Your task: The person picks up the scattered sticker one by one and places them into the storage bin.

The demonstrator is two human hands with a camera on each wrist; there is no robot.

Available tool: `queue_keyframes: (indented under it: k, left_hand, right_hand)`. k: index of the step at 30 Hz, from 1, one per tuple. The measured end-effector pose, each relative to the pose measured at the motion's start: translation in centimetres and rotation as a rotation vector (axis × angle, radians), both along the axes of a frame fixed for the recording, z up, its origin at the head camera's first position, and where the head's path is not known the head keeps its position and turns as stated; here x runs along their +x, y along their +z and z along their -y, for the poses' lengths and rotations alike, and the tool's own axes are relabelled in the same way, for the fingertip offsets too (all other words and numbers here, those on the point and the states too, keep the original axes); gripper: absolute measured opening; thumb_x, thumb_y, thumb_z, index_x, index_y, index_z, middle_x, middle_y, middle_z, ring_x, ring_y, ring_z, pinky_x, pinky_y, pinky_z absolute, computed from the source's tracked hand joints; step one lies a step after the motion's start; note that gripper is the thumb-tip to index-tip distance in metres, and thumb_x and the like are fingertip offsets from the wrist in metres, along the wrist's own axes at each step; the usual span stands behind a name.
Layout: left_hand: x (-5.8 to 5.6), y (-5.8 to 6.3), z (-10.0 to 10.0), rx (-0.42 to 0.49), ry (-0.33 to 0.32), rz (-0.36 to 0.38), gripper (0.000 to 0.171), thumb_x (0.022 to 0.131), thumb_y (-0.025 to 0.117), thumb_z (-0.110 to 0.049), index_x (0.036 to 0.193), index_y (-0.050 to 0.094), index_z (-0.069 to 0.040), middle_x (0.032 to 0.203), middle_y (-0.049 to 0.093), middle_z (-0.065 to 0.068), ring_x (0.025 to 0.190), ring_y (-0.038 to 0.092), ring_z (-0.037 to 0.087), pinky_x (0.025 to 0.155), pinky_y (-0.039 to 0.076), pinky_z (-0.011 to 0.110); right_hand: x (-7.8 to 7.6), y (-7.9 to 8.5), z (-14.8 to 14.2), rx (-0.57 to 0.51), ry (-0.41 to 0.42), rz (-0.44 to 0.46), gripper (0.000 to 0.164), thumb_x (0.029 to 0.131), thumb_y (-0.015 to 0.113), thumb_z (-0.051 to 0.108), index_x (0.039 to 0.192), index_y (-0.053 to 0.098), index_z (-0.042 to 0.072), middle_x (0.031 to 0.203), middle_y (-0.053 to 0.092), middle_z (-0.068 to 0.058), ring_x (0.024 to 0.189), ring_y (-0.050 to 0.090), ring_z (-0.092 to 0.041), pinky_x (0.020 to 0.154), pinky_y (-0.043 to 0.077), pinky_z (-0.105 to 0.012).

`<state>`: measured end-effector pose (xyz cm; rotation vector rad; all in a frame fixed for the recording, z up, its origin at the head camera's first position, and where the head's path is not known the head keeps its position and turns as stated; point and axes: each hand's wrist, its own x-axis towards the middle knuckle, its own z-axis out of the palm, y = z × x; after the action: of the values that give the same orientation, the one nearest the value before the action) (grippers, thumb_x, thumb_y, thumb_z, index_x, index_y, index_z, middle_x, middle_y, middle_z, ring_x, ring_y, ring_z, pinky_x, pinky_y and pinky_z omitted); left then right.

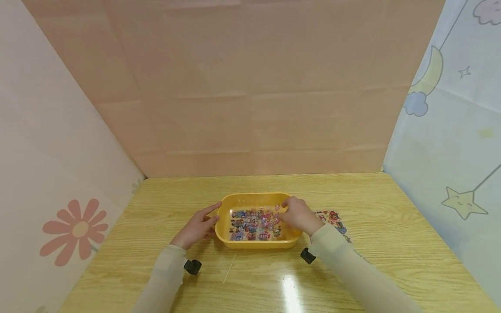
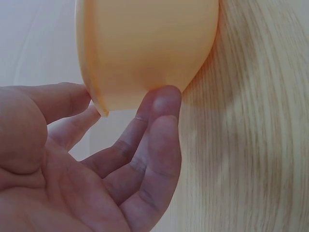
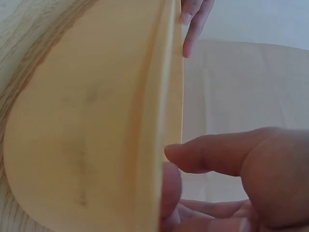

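A yellow plastic basin (image 1: 258, 244) sits on the wooden table, with many small colourful cartoon stickers (image 1: 250, 225) spread over its bottom, one reading "HAPPY". At its left end my left hand (image 1: 197, 227) grips the basin, thumb by the rim and curled fingers against the outer wall (image 2: 145, 48), as the left wrist view shows. My right hand (image 1: 298, 214) reaches over the right rim (image 3: 166, 96), its fingers down inside among the stickers. The rim hides part of those fingers in the right wrist view, and I cannot tell whether they pinch a sticker.
More colourful stickers (image 1: 333, 219) lie on the table (image 1: 391, 226) right of the basin, partly behind my right forearm. A thin pale strip (image 1: 230, 267) shows in front of the basin. A pinkish-brown backdrop (image 1: 250, 108) rises at the back, with patterned panels either side.
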<state>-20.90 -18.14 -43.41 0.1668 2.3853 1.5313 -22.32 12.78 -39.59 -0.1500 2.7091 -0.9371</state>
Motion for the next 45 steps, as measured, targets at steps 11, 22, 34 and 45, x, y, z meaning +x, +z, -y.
queue_keyframes:
  k: [11,22,34,45]
  left_hand:
    - [0.1,0.0,0.0,-0.001,0.001,0.002,0.051,0.098,0.05,-0.025,0.146,0.034,-0.029,0.096,0.063,0.015,0.079,0.064,0.033,0.061,0.05,0.041]
    - [0.7,1.1,-0.5,-0.011,0.021,-0.007,0.051,0.099,0.048,-0.019,0.147,0.033,-0.021,0.098,0.062,0.02,0.083,0.062,0.04,0.064,0.05,0.047]
    - [1.1,1.7,-0.8,-0.021,0.028,-0.012,0.05,0.099,0.048,-0.018,0.147,0.034,-0.02,0.098,0.061,0.02,0.083,0.062,0.038,0.066,0.051,0.047]
    - [0.8,1.3,-0.5,-0.009,0.021,0.001,0.051,0.099,0.049,-0.021,0.147,0.034,-0.023,0.097,0.059,0.019,0.082,0.062,0.038,0.065,0.051,0.046]
  right_hand:
    - [0.4,0.3,-0.1,-0.004,0.003,0.049,0.056,0.09,0.062,0.028,0.133,0.047,-0.005,0.073,0.066,-0.011,0.056,0.063,-0.026,0.038,0.034,-0.023]
    - [0.3,0.3,-0.1,0.011,-0.004,0.044,0.056,0.091,0.061,0.026,0.135,0.045,-0.004,0.082,0.067,-0.011,0.06,0.064,-0.024,0.038,0.037,-0.024]
    - [0.0,0.0,-1.2,-0.088,-0.018,-0.073,0.047,0.089,0.063,0.022,0.129,0.052,0.001,0.098,0.068,-0.013,0.064,0.065,-0.023,0.053,0.05,-0.03]
    - [0.0,-0.1,-4.6,-0.15,-0.071,-0.21,0.035,0.091,0.06,0.022,0.122,0.057,0.007,0.098,0.066,-0.011,0.065,0.064,-0.022,0.051,0.05,-0.03]
